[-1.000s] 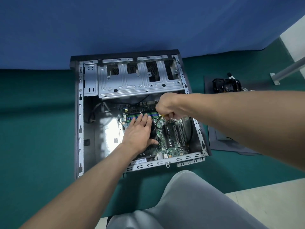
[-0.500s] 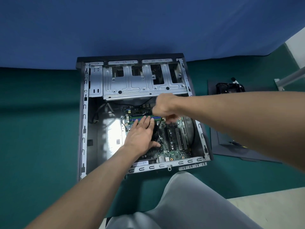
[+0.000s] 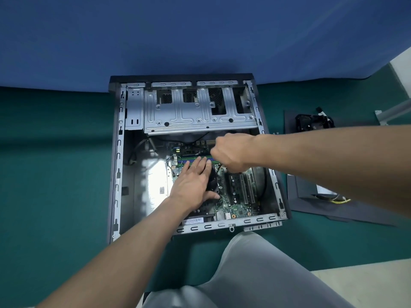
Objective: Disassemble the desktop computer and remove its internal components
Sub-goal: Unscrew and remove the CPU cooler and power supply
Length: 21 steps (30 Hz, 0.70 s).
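Computer case (image 3: 117,174) lies open on green mat (image 3: 55,174), far edge against blue backdrop (image 3: 200,36). Motherboard (image 3: 235,207) sits in case's near right corner. My left hand (image 3: 191,185) flat on black fan (image 3: 212,183), fingers straight, pressed together. My right hand (image 3: 231,152) curled into fist above board's far edge (what it pinches, cannot tell).

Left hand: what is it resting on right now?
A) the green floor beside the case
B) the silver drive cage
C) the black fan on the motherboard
C: the left hand lies flat on the black fan, inside the case.
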Tool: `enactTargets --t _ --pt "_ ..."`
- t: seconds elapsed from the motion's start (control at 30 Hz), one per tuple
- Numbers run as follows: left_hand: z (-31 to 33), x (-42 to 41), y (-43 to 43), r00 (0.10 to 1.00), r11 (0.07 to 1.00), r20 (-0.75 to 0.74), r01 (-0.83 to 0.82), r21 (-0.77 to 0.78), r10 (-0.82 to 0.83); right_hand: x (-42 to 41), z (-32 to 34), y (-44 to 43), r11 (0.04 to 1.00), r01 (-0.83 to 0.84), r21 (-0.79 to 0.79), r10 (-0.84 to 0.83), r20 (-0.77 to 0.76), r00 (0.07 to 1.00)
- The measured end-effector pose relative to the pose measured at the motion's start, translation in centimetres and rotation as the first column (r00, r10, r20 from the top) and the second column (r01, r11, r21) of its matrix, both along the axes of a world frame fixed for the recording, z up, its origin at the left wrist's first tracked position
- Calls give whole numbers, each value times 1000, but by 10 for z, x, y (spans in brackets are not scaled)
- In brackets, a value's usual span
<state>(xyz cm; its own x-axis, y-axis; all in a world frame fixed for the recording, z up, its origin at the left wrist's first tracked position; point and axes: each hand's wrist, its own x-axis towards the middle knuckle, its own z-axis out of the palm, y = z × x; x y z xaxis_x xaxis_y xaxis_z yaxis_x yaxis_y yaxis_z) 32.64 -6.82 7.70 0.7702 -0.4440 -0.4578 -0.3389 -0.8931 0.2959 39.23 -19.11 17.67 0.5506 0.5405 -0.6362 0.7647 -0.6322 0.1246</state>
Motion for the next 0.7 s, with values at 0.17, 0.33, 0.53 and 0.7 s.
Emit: enactTargets --t 0.17,0.33,0.53,0.7 --pt "-1 0 -1 1000 1000 3 -6 3 6 6 -18 9 9 973 -229 -881 -462 -101" --pt "-1 0 -1 1000 1000 0 -13 -2 13 5 -17 6 632 772 -74 -749 -314 583" --pt "-2 0 -1 1000 999 19 -10 -44 11 -5 -6 7 904 -392 -170 407 59 912" --pt "-4 0 0 1000 999 25 -6 -41 7 1 -10 16 830 503 242 -499 -80 863"
